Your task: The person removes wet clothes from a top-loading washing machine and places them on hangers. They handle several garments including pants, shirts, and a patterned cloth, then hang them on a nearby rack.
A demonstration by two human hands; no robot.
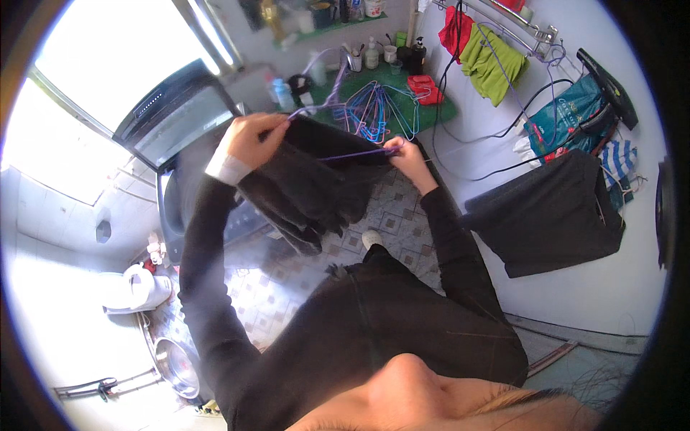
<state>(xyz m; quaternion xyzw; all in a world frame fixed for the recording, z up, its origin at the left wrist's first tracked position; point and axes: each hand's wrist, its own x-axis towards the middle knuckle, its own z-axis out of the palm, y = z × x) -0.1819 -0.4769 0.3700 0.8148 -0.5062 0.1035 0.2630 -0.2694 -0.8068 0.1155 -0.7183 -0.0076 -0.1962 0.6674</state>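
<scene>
Both hands are raised in front of me with a dark garment hanging between them. My left hand pinches the garment's upper edge and one end of a purple wire hanger. My right hand has its fingers closed around the hanger's other end, near the cloth. The hanger's twisted neck and blurred hook point away from me, and its lower bar crosses the garment. Folds of cloth hide part of the hanger. Beyond the hands, several blue, pink and purple wire hangers lie in a heap on a green surface.
A top-loading washing machine stands left with its lid raised. Bottles and cups line the green surface's back. Towels, a teal bag, dark clothing and a looping black cable hang along the right wall. Patterned tiles cover the floor.
</scene>
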